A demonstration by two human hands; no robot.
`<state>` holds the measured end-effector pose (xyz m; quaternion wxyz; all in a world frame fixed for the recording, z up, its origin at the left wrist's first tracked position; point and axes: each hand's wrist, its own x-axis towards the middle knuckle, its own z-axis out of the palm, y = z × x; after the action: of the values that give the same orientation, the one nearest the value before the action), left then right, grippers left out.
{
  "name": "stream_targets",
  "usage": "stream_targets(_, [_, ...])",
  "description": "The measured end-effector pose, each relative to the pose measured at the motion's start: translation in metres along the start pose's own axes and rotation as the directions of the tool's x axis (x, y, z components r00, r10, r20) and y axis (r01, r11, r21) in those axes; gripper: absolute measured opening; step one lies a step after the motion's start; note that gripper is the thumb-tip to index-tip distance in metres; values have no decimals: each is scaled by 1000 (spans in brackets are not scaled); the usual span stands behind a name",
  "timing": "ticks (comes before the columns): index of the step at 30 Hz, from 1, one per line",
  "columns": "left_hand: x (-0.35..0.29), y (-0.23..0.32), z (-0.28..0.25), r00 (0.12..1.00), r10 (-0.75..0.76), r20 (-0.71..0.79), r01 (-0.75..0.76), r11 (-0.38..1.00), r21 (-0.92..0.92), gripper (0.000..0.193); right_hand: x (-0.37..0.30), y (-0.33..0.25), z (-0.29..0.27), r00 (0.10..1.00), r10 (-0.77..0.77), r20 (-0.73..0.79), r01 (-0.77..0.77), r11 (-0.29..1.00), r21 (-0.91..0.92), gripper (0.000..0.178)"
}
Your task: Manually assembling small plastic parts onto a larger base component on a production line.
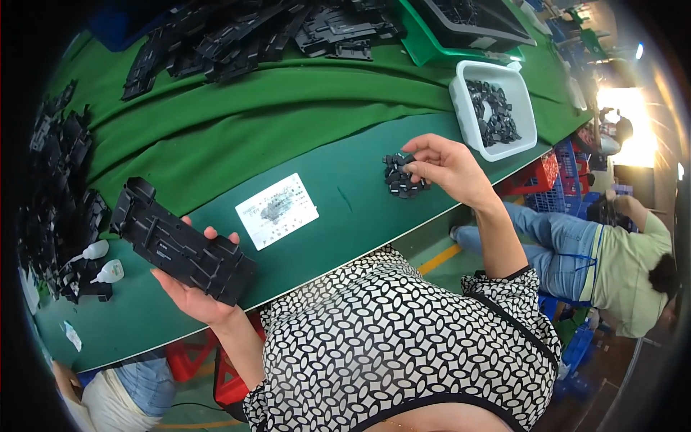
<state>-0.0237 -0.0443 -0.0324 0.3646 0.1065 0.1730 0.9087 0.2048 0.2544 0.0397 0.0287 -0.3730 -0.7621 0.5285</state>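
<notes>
My left hand [191,299] is closed around a long black moulded plastic part [183,248], held tilted above the table with its ribbed side up. Fingertips show along its far edge. Over a small heap of little black plastic pieces [403,177], my right hand [450,169] has its thumb and forefinger drawn into a pinch. Whatever lies between those fingertips is too small and dark against the heap to make out. Between my two hands, a white printed sheet with a dark smudge [291,211] lies flat on the green table [342,248].
A white bin [529,119] of small black pieces stands at the right, beside a green crate [421,50]. Long black parts [237,43] are piled on green cloth [288,93]; more parts [54,165] lie left, near two small white bottles [108,271]. Other people [576,252] are nearby.
</notes>
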Motion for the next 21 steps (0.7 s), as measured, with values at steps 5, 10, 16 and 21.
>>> stream_targets(5, [4,-3,-1,1000,-18,-14,16,992,-122,65,7,-9,22,988,46,147,-93,939,332,13])
stream_targets(10, [5,-3,2,999,-12,-40,6,991,-130,64,19,-16,54,975,-17,221,-94,871,481,13])
stream_targets(16, [4,-1,0,1000,-18,-8,17,993,-119,61,25,-31,68,947,35,319,-179,884,432,11])
stream_targets(21, [4,-2,4,999,-12,-44,6,990,-142,63,23,-35,84,936,18,351,-195,856,478,13])
